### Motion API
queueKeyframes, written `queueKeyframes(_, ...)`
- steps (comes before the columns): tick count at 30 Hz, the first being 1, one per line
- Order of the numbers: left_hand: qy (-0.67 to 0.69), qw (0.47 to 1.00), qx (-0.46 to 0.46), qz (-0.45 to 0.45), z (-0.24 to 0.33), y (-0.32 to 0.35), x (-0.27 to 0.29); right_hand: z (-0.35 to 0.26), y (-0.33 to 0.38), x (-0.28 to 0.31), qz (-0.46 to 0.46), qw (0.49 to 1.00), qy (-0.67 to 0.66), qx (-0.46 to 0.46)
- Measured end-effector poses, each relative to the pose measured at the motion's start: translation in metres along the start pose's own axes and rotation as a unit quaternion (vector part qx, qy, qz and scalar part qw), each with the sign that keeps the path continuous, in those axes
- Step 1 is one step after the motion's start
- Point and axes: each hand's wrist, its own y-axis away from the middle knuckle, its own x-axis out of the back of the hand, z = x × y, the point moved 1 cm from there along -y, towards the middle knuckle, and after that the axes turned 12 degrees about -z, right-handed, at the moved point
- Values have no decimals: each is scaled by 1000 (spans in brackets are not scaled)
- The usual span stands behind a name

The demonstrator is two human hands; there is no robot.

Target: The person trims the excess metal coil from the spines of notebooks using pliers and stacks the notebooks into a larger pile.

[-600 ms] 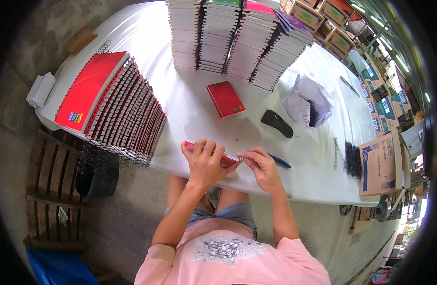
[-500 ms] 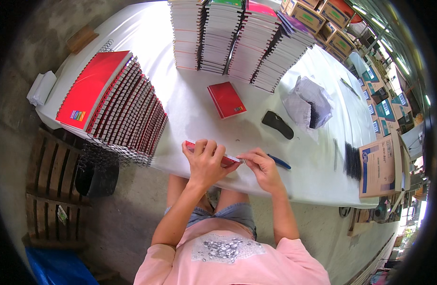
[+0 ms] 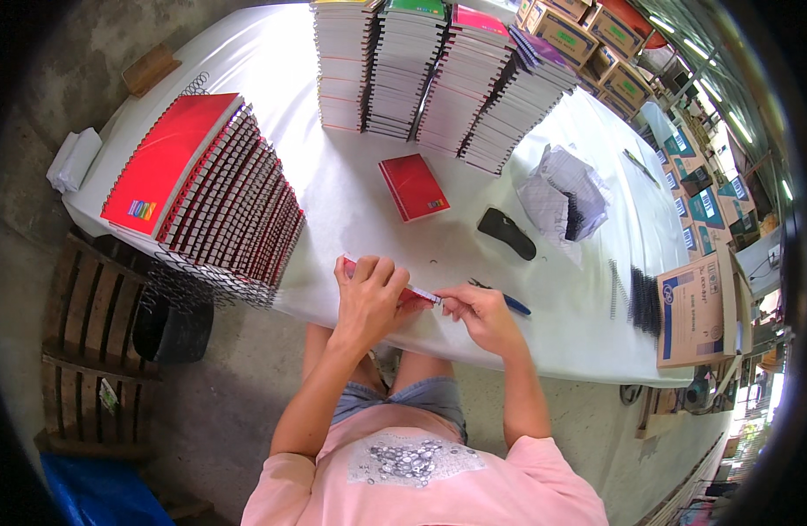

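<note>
Lying flat under left hand [image 3: 371, 296]: small red notebook [image 3: 410, 293], spiral-edged.

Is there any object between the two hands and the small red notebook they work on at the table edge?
Nothing visible stands between them. The left hand lies flat on the small red notebook at the near edge of the white table, and the right hand pinches its right end. The blue-handled tool lies just behind the right hand.
</note>
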Motion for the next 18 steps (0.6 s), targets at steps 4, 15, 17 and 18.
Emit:
queueKeyframes(4, 2, 1000, -2, -10, -4, 1, 4, 32, -11, 19, -78, 988, -92, -101)
queueKeyframes(15, 73, 997, -12, -7, -7, 1, 8, 73, -25, 31, 112, 856, -504, 33)
queueKeyframes(17, 65, 998, -16, -9, -7, 1, 7, 53, -27, 5, -54, 827, -485, 279)
queueKeyframes(18, 66, 998, -19, -11, -7, 1, 7, 48, -32, 2, -120, 881, -431, 154)
